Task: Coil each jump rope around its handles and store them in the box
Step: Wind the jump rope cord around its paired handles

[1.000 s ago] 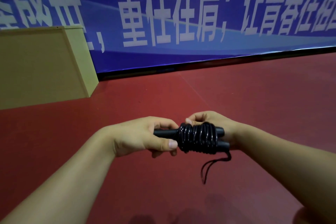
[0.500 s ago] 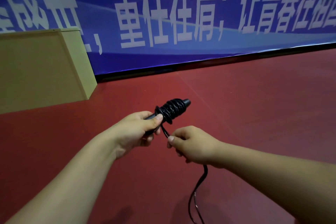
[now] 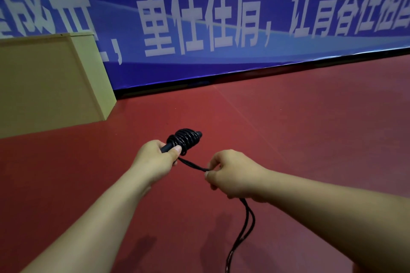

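My left hand point(image 3: 155, 158) grips the near end of the black jump rope handles, which point up and away to the right. Black rope is wound in a thick coil point(image 3: 185, 139) around the far part of the handles. A doubled strand of loose rope point(image 3: 193, 164) runs from the coil down to my right hand point(image 3: 230, 174), which grips it. Below that hand the remaining rope point(image 3: 244, 230) hangs toward the floor and leaves the frame at the bottom. A large beige box point(image 3: 48, 82) stands at the far left against the wall.
The red floor point(image 3: 310, 128) stretches out ahead and to the right. A blue banner point(image 3: 221, 17) with white characters covers the wall behind, meeting the floor along a dark strip.
A second ago both hands held the coiled bundle level between them. My right hand has since let go of the bundle and now holds a loose doubled strand below it, while the handles tilted upward.
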A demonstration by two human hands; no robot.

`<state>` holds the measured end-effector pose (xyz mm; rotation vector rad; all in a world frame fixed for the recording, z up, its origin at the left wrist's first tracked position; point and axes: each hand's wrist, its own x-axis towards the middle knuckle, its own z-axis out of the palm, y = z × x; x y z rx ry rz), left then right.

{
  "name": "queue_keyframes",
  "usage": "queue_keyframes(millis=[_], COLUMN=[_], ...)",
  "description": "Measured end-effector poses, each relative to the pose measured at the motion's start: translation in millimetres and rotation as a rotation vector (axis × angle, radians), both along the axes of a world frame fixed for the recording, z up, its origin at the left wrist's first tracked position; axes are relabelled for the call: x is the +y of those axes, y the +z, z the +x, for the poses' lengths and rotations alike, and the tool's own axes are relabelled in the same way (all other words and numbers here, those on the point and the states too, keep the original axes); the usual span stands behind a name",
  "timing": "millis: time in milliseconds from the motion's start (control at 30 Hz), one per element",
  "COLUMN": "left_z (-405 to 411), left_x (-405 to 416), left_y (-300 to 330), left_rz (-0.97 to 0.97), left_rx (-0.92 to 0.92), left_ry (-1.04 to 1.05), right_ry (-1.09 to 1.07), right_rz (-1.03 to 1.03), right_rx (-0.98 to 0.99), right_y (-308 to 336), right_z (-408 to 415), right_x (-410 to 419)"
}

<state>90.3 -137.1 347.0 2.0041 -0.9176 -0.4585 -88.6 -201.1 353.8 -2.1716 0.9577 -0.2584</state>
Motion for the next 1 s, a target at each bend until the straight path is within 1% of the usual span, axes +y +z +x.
queue_keyframes(millis=[100,167,267,400,500,633,700,800,900,1000], left_z=[5,6,5,2,2,-5,-11,-16,-17,-16], left_x=[5,9,12,12,10,9,10,8,6,8], left_y=[-2,-2,0,6,8,9,10,11,12,14], left_rz=[0.072,0.114,0.134,0.146,0.215,0.278,0.273,0.247,0.246,0.251], left_rx=[-0.1,-0.142,-0.162,-0.152,-0.214,-0.317,-0.323,-0.304,-0.294,-0.229], left_ry=[0.036,0.029,-0.008,-0.077,-0.186,-0.409,-0.519,-0.619,-0.67,-0.741], right_ry=[-0.013,-0.049,-0.112,-0.154,-0.172,-0.161,-0.154,-0.156,-0.169,-0.116], right_rz=[-0.009,-0.009,-0.068,-0.159,-0.189,-0.248,-0.269,-0.283,-0.224,-0.02], right_rx=[-0.014,-0.061,-0.144,-0.205,-0.248,-0.263,-0.262,-0.248,-0.25,-0.279], right_y=[1,2,4,8,9,10,9,7,4,2], right_z=[0,-1,-1,-2,-3,-2,-3,-5,-8,-14], right_x=[-3,-6,-11,-17,-19,-19,-21,-28,-37,-44])
